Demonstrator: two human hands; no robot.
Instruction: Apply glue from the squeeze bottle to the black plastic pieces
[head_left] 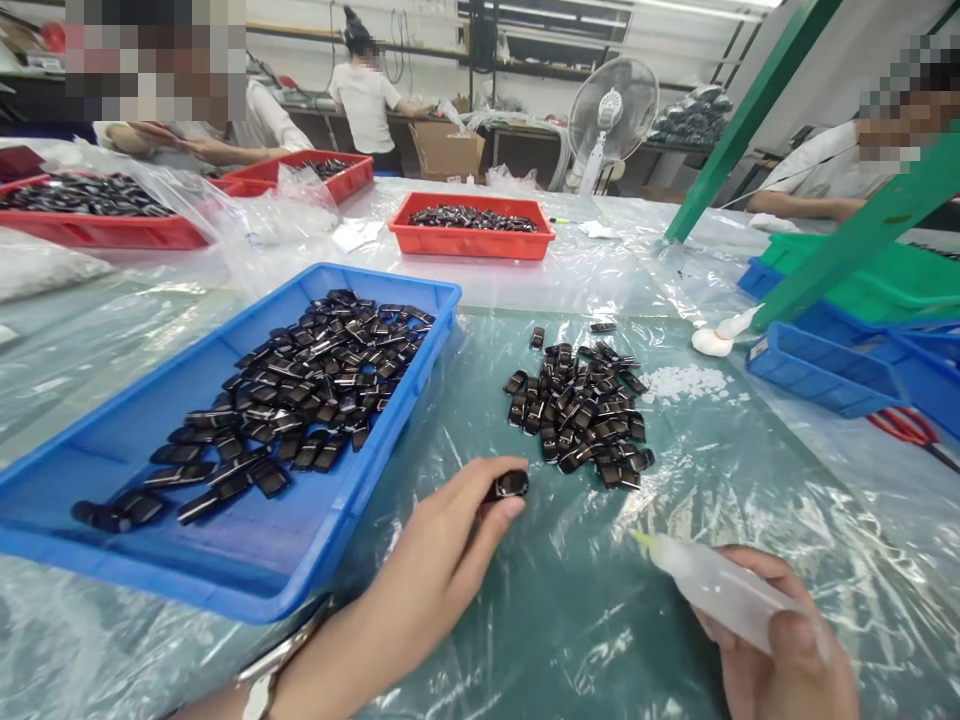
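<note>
Between the thumb and fingers of my left hand [450, 540] is a small black plastic part [511, 485], held just above the table in front of a pile of similar black parts [577, 405]. My right hand [780, 640] is wrapped round a translucent squeeze bottle [731, 590] with a thin yellow tip, which points left toward the middle of the table. Some space separates the bottle tip from the held part. To the left, a long blue tray [97, 440] contains many more black parts, heaped toward its far end.
Small white pieces [686, 383] lie right of the pile. A red tray [472, 242] of parts stands behind. Blue bins [825, 370], red-handled scissors [907, 425] and a slanting green post [750, 120] are at the right. Other people sit or stand around the plastic-covered table.
</note>
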